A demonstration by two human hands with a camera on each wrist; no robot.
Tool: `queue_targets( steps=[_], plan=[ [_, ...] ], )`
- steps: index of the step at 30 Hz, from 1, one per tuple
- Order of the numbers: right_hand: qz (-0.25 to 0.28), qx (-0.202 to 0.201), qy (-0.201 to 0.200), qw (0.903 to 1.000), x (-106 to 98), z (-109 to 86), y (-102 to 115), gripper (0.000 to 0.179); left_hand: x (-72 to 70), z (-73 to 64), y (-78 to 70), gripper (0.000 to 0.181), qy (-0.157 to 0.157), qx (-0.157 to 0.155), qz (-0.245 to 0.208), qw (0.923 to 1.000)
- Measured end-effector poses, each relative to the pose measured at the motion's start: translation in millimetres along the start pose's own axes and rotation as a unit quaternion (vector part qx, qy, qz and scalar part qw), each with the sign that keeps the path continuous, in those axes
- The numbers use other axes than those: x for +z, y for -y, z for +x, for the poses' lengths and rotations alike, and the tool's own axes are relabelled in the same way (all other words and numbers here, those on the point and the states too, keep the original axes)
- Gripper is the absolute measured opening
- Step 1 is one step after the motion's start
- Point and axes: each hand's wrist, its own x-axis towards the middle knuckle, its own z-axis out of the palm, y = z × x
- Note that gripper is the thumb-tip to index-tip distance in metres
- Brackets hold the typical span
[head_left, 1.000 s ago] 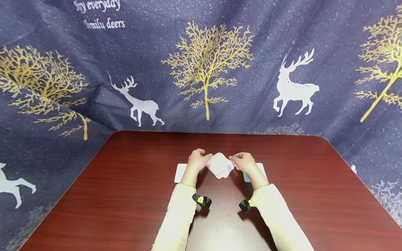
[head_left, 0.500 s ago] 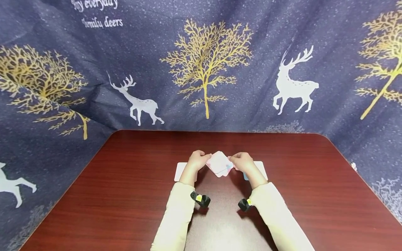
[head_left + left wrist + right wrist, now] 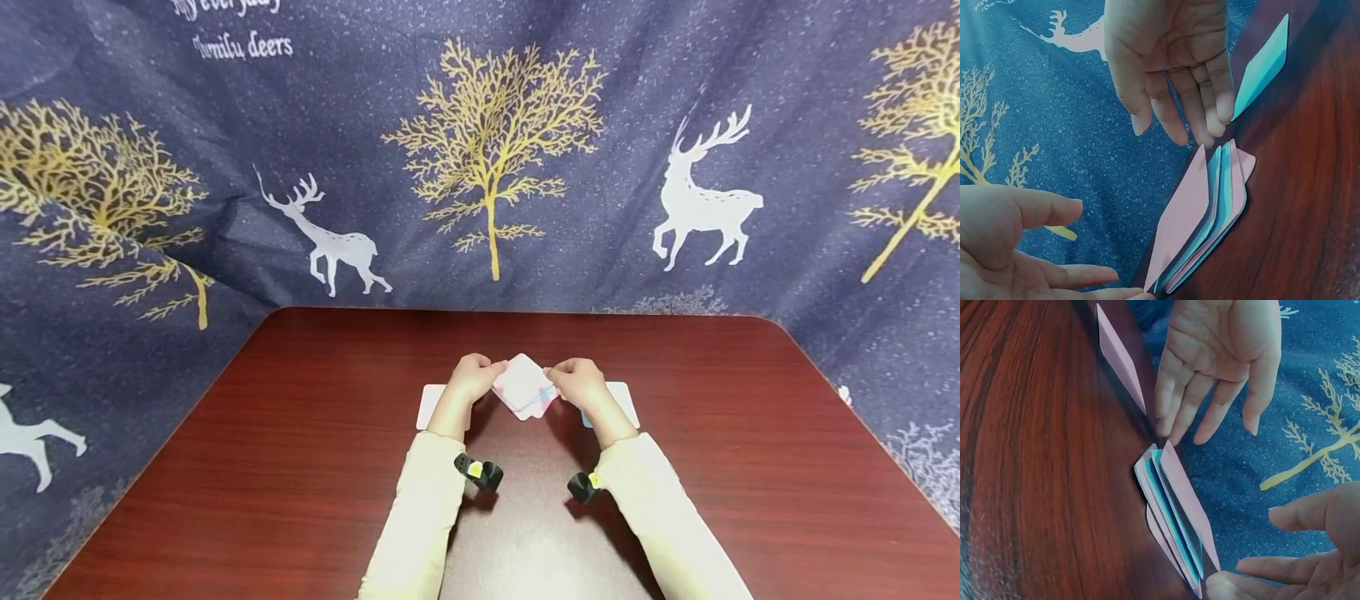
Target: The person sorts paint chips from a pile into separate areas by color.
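From here the card pile (image 3: 521, 379) sits slightly differently now, its pink and blue showing more clearly along the near right edge.

Backdrop cloth (image 3: 637, 67): dark blue, speckled white, creased and folded at the left; spans the view behind the table and along both sides. Printed motifs: three golden bare-branched trees, one at left (image 3: 105, 218), one central (image 3: 492, 179), one at right (image 3: 936, 177), cut by the frame; white antlered deer, one left of centre (image 3: 345, 247), one right (image 3: 708, 215); part of another white animal (image 3: 26, 442) at the far left edge; pale shrubs (image 3: 678, 305) low down; white lettering (image 3: 243, 47), upper left, lower line ending "deers". Table (image 3: 262, 492): reddish-brown, wood-grained, glossy, far corners rounded. Light: bright glare (image 3: 528, 571) on the near tabletop.
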Motion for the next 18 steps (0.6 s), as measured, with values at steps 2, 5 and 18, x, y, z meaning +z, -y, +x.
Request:
queue_targets(
  steps=[2,5,18],
  plan=[
    [0.002,-0.003,-0.008,1.0,0,-0.3,1,0.032,-0.1,-0.2,-0.6,0.043,-0.006,0.0,-0.004,1.0],
    [0.004,-0.006,-0.019,0.9998,1,-0.3,1,0.03,0.9,0.8,0.8,0.04,-0.016,0.001,-0.026,0.9995],
    [0.152,0.018,0.03,0.9878,10,1.9,-4,0.024,9.4,11.0,17.4,0.032,-0.088,0.014,-0.202,0.9754]
  ],
)
